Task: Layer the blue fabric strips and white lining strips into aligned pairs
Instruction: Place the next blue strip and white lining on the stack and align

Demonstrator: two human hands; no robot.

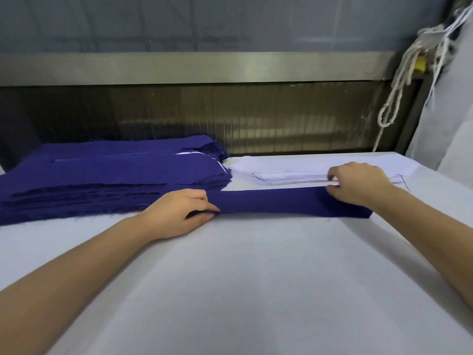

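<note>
**Handling.** The blue fabric strip (268,202) is judged to be light, limp woven cloth. It bunches where it is gripped, so hold it at both short ends and keep it lightly taut. The lining strips are judged thinner and likely to lift several at once, so peel one from a corner.

**Position.** The strip lies on the table (230,290) towards 12 o'clock, running from 9 to 3 o'clock. The blue stack (102,175) sits at 10 o'clock. The white lining stack (294,170) sits at 1 o'clock, just beyond the strip.

**Hands.** The left hand (184,213) pinches the strip's 9 o'clock end between thumb and fingers. The right hand (358,183) rests on the 3 o'clock part with its fingers curled at the lining stack's near edge. Whether they grip anything cannot be determined.

**Appearance.** Deep blue and matte, gathered at the left grip and flat at the right end.
</note>
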